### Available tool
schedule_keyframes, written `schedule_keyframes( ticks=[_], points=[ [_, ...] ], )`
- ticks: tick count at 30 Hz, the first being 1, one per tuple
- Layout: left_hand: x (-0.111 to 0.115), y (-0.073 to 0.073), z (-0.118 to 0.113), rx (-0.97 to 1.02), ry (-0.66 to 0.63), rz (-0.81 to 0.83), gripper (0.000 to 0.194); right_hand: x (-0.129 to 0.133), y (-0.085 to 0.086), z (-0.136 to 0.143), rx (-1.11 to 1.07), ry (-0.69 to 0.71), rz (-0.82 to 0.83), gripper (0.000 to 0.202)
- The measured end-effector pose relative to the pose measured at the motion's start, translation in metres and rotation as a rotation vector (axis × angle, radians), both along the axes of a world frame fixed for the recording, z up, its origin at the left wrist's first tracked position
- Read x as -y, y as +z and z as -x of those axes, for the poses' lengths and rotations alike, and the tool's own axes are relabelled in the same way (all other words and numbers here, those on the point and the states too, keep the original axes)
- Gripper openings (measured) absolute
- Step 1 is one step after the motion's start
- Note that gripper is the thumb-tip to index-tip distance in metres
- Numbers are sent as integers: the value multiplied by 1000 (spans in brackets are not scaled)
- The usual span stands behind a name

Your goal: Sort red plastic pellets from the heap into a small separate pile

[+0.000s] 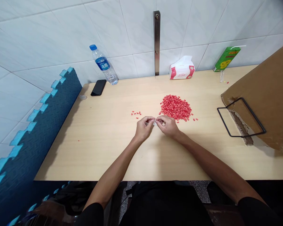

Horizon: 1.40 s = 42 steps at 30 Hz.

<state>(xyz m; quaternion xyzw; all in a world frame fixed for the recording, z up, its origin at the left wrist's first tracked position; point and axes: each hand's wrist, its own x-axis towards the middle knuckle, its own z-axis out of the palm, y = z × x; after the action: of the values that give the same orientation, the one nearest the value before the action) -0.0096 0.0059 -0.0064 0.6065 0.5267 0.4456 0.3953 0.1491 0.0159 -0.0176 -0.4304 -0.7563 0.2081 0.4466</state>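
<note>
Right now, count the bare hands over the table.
2: the left hand, in front of the few scattered red pieces, and the right hand, at the near edge of the red pile.

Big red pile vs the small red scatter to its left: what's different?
The red pile has far more pieces than the small scatter. Pieces in the pile lie heaped on one another; those in the scatter lie spread in a single layer. The pile is just beyond the right hand, the scatter beyond the left hand. Both are short red pieces on the same table.
</note>
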Motion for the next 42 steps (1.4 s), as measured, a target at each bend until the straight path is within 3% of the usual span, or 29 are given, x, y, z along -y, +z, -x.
schedule_keyframes(
  ticks=[8, 18, 25, 29, 35, 42],
  points=[
    [1, 2, 0, -9, 29, -112, 15, 2, 2, 0, -72, -47, 63, 11],
    [0, 0, -2, 137, 66, 33, 17, 3, 4, 0, -184, -30, 138, 3],
    [-1, 3, -3, 240, 69, 65, 16, -2, 3, 1, -634, 56, 513, 25],
    [-1, 1, -4, 261, 67, 73, 19, -7, 1, 2, -791, 102, 610, 34],
    [3, 4, -9, 292, 58, 28, 19, -5, 5, 6, -852, 151, 723, 37],
    [9, 3, -16, 336, 58, -2, 20, 1, 9, 8, -797, 185, 682, 38]
  ],
)
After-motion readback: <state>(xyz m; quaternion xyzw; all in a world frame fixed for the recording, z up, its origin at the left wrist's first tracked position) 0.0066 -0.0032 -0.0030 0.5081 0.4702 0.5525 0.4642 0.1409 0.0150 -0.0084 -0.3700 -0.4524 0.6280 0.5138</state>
